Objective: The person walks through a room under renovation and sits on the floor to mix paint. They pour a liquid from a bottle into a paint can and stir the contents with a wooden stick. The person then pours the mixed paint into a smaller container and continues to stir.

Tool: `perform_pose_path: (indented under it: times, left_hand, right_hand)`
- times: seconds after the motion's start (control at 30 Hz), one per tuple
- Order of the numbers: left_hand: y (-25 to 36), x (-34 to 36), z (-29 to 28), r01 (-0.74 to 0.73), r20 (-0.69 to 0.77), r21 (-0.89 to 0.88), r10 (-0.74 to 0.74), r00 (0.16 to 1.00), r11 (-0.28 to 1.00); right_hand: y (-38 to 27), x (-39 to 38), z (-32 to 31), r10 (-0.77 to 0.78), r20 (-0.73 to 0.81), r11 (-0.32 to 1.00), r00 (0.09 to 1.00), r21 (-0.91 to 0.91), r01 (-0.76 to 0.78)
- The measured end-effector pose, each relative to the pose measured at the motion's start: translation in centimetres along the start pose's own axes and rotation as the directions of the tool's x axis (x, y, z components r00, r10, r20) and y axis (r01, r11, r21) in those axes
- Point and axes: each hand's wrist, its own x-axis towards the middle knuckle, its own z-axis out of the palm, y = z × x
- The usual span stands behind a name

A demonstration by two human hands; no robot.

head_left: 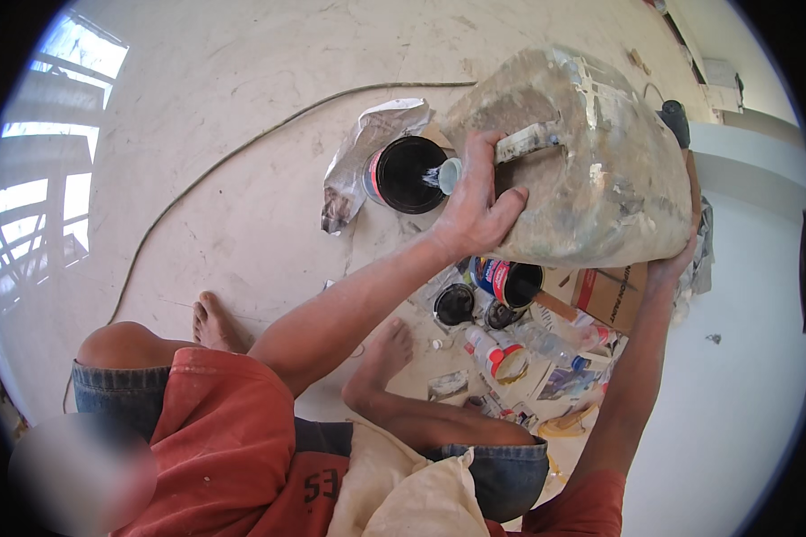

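On the near side, the right hand is cupped against the base of a grimy jug; the left hand clasps its neck end, beside the handle. Tipped between both, it looks bulky, stiff-walled, probably heavy, maybe slippery where smeared; handle and base seem the surest holds. Farther off, its mouth points into an open can.

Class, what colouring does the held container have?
The container is mottled grey-brown with whitish patches, as the head view shows.
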Motion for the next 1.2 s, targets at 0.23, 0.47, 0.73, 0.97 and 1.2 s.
perform_pose_path:
  times: [0.23,0.47,0.73,0.97,1.2]
  left_hand:
    - [-0.6,0.2,-0.1,-0.028,0.002,-0.044,0.028,1.0,0.999]
    - [-0.4,0.3,0.0,-0.043,-0.03,-0.07,0.041,0.999,0.997]
    - [-0.7,0.2,-0.2,-0.028,-0.025,-0.109,0.026,0.999,0.994]
    - [-0.7,0.2,-0.2,-0.042,-0.03,-0.093,0.039,0.999,0.995]
    - [-0.3,0.2,-0.3,-0.011,-0.008,-0.072,0.01,1.0,0.997]
  right_hand:
    - [-0.9,-0.4,0.5,0.019,-0.013,1.0,1.0,-0.019,-0.019]
    - [-1.0,-0.3,0.4,0.02,-0.022,1.0,1.0,0.023,-0.019]
    - [-1.5,-0.4,0.7,-0.004,-0.045,1.0,0.999,-0.006,0.003]
    - [-1.5,-0.8,1.2,0.0,-0.046,1.0,0.999,0.006,0.0]
    - [-1.3,0.3,0.3,-0.022,0.012,1.0,1.0,-0.002,0.022]
